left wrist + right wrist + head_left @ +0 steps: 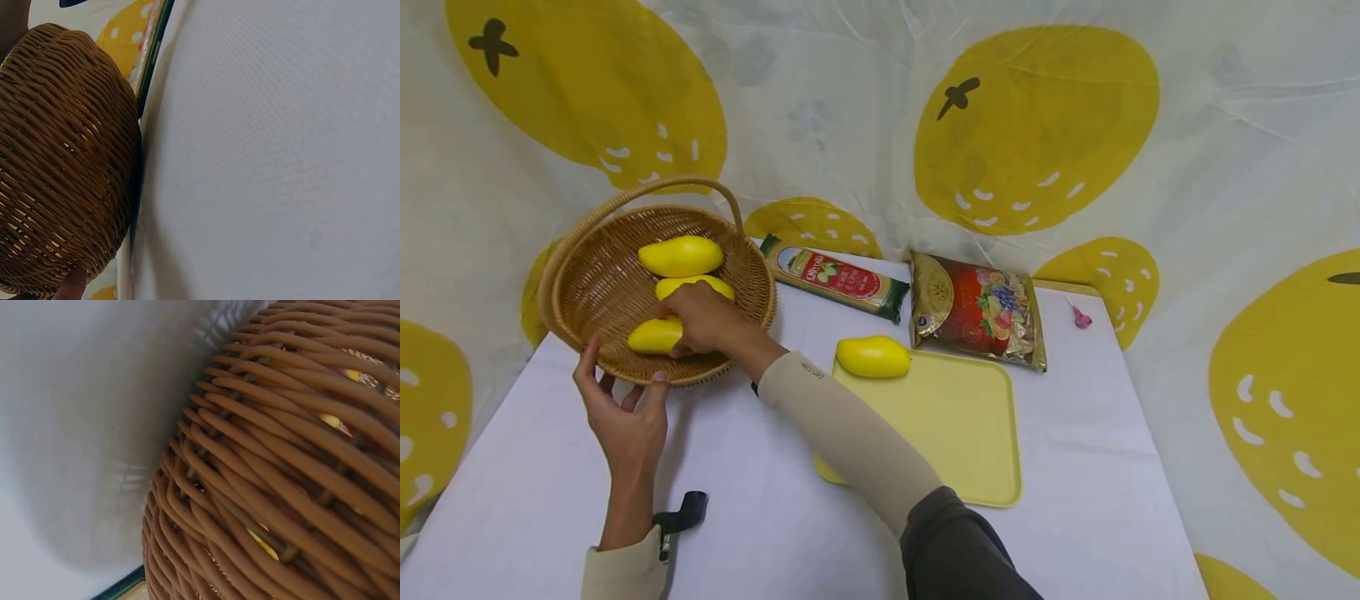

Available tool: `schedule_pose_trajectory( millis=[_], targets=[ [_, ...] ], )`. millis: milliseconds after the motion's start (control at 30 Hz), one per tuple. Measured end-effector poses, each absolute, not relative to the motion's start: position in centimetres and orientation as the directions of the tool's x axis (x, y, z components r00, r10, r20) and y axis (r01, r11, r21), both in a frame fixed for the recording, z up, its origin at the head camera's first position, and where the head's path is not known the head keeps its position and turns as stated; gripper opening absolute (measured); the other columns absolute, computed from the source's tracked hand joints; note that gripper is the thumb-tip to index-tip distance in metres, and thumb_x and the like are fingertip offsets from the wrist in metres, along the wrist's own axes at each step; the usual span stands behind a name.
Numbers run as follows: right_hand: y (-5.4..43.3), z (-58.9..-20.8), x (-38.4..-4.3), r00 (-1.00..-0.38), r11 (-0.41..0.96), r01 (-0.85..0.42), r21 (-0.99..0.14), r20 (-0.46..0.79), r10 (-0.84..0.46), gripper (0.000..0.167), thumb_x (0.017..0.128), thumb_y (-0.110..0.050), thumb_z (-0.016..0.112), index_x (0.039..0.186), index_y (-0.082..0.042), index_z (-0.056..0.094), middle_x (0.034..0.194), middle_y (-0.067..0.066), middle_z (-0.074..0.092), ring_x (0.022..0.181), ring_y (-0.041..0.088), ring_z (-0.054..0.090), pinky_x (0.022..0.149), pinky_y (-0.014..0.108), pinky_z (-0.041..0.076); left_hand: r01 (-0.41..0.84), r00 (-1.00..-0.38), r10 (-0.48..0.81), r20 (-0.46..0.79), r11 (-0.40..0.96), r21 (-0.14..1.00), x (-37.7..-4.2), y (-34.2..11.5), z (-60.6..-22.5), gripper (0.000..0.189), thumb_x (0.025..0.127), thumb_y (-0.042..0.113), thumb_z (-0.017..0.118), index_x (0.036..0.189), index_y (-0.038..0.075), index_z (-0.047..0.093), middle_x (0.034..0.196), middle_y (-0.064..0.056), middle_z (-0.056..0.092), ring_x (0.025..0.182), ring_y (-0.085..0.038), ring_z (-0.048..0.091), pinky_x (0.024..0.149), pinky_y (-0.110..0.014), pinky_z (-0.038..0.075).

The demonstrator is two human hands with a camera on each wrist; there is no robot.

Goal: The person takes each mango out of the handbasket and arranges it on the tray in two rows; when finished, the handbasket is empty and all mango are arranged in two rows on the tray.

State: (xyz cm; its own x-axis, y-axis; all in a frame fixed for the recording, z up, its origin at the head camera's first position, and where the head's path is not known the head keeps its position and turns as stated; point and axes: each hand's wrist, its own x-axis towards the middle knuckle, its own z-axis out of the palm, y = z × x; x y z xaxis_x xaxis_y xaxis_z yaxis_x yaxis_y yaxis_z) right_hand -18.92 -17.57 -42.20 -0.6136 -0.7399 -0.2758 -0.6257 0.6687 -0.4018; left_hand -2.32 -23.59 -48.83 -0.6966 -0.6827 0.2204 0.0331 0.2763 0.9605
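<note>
A brown wicker basket (580, 275) with an arched handle stands tilted at the left of the table, its mouth facing me. Inside lie three yellow mangoes: an upper mango (681, 256), a middle mango (718, 287) and a lower mango (652, 336). My right hand (703, 318) reaches into the basket and grips the lower mango, hiding part of it. At the near rim, my left hand (625, 417) holds the basket. The left wrist view shows a fingertip (72, 284) against the weave (62, 156). Only the basket's outer weave (269, 456) fills the right wrist view.
Another mango (872, 357) sits on the far-left corner of a yellow tray (970, 433), partly beneath my right forearm. Behind are a green spaghetti packet (838, 279) and a gold-red bag (977, 310). A small pink item (1081, 317) lies farther right. A patterned curtain (850, 108) hangs behind.
</note>
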Motion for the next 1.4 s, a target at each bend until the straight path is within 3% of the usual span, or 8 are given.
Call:
schedule_pose_trajectory(
  millis=[167,400,667,967,1400],
  targets=[
    [-17.5,-42.2,-18.7,-0.615,0.67,-0.653,-0.352,-0.269,-0.741,0.07,0.077,-0.041,0.093,0.141,-0.035,0.065,0.135,-0.02,0.065,0.125,0.003,0.051,0.109,0.017,0.04,0.038,-0.699,-0.679,0.224,0.278,0.96,-2.2,-23.4,-48.6,0.085,0.092,0.002,0.07,0.164,0.024,0.031,0.171,0.003,0.029,0.15,-0.034,0.042,0.11,-0.031,0.055],
    [-16.9,-41.9,-18.2,-0.56,0.628,-0.679,-0.38,-0.284,-0.778,0.066,0.079,-0.038,0.093,0.137,-0.033,0.062,0.13,-0.017,0.065,0.11,0.002,0.054,0.098,0.017,0.043,0.048,-0.697,-0.68,0.228,0.274,0.961,-2.4,-23.9,-49.3,0.088,0.09,0.002,0.073,0.164,0.025,0.032,0.171,0.004,0.03,0.149,-0.032,0.043,0.107,-0.027,0.056],
    [-15.0,-40.8,-17.9,-0.516,0.539,-0.721,-0.436,-0.182,-0.837,0.065,0.082,-0.041,0.09,0.139,-0.029,0.064,0.134,-0.016,0.068,0.115,0.003,0.055,0.102,0.016,0.042,0.047,-0.693,-0.686,0.222,0.265,0.963,-2.5,-23.8,-49.3,0.085,0.091,0.005,0.072,0.164,0.025,0.032,0.171,0.005,0.03,0.148,-0.027,0.043,0.106,-0.026,0.056],
    [-12.3,-39.2,-17.2,-0.578,0.499,-0.686,-0.529,-0.019,-0.816,0.066,0.08,-0.039,0.093,0.14,-0.027,0.067,0.138,-0.013,0.069,0.129,0.004,0.055,0.114,0.017,0.035,0.018,-0.7,-0.683,0.208,0.274,0.962,-2.4,-23.8,-49.0,0.085,0.093,0.004,0.07,0.165,0.027,0.03,0.172,0.005,0.028,0.151,-0.03,0.041,0.111,-0.034,0.055],
    [-8.1,-36.5,-16.3,-0.67,0.504,-0.634,-0.586,0.092,-0.737,0.069,0.081,-0.045,0.091,0.143,-0.031,0.066,0.146,-0.013,0.065,0.131,0.007,0.053,0.109,0.019,0.041,0.043,-0.699,-0.68,0.221,0.268,0.963,-2.4,-23.9,-49.1,0.086,0.092,0.001,0.07,0.164,0.027,0.032,0.171,0.004,0.029,0.15,-0.032,0.042,0.11,-0.034,0.056]
  ],
)
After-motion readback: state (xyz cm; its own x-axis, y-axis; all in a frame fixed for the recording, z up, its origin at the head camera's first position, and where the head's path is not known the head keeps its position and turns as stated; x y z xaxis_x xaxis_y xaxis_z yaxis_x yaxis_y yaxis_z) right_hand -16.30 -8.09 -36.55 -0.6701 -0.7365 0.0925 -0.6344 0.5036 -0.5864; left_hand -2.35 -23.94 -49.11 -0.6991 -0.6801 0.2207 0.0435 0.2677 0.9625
